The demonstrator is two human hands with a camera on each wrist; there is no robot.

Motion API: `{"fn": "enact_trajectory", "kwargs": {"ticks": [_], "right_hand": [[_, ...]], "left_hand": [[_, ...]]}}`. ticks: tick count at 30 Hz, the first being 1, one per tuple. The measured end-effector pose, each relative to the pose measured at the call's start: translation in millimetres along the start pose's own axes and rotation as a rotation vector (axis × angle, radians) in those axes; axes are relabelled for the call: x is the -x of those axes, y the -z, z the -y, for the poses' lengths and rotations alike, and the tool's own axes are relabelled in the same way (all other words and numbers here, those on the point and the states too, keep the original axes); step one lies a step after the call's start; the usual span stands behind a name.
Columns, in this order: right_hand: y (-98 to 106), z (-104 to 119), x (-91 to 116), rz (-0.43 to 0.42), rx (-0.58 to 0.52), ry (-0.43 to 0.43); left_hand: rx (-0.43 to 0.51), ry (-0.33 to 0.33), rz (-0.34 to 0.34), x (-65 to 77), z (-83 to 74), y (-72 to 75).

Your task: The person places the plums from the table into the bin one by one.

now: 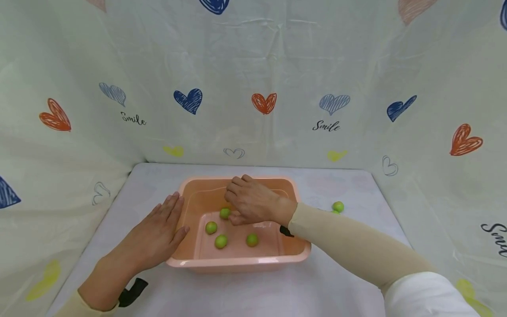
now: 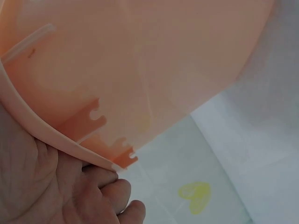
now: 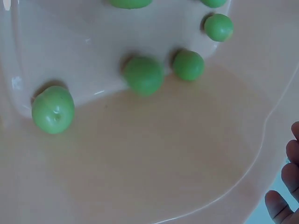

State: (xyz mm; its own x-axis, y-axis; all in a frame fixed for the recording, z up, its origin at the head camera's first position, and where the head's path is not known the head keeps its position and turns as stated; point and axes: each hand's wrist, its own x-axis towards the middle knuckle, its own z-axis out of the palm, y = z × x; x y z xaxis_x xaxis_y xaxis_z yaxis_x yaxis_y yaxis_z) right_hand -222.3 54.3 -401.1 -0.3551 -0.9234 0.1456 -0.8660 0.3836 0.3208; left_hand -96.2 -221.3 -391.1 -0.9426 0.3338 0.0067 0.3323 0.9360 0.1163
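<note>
A pink plastic tub [image 1: 237, 262] stands on the white-covered table with several small round green fruits [image 1: 221, 241] scattered on its floor. My left hand [image 1: 158, 233] rests against the tub's left rim, fingers extended along the outside and thumb at the edge. In the left wrist view its palm lies beside the rim [image 2: 56, 144]. Over the tub's far part hovers my right hand [image 1: 255, 200], fingers bent loosely downward. The right wrist view shows its fingertips [image 3: 290, 175] with no fruit between them, while one fruit [image 3: 144, 74] below appears blurred.
To the right of the tub, more green fruits [image 1: 338, 206] lie on the table [image 1: 348, 185], partly behind my right sleeve [image 1: 356, 246]. A pale curtain [image 1: 297, 66] printed with hearts hangs behind and at both sides of the table.
</note>
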Motion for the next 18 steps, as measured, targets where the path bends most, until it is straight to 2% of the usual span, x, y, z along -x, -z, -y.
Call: {"fn": "enact_trajectory", "kwargs": {"ticks": [5, 10, 18], "right_hand": [[12, -7, 4, -0.062, 0.017, -0.049], [33, -25, 14, -0.154, -0.005, -0.135], [63, -60, 53, -0.296, -0.065, -0.293]], "left_hand": [[0.005, 0.000, 0.003, -0.4, 0.1, -0.3], [0.014, 0.010, 0.012, -0.6, -0.4, -0.7], [0.013, -0.002, 0.009, -0.7, 1.0, -0.1]]}}
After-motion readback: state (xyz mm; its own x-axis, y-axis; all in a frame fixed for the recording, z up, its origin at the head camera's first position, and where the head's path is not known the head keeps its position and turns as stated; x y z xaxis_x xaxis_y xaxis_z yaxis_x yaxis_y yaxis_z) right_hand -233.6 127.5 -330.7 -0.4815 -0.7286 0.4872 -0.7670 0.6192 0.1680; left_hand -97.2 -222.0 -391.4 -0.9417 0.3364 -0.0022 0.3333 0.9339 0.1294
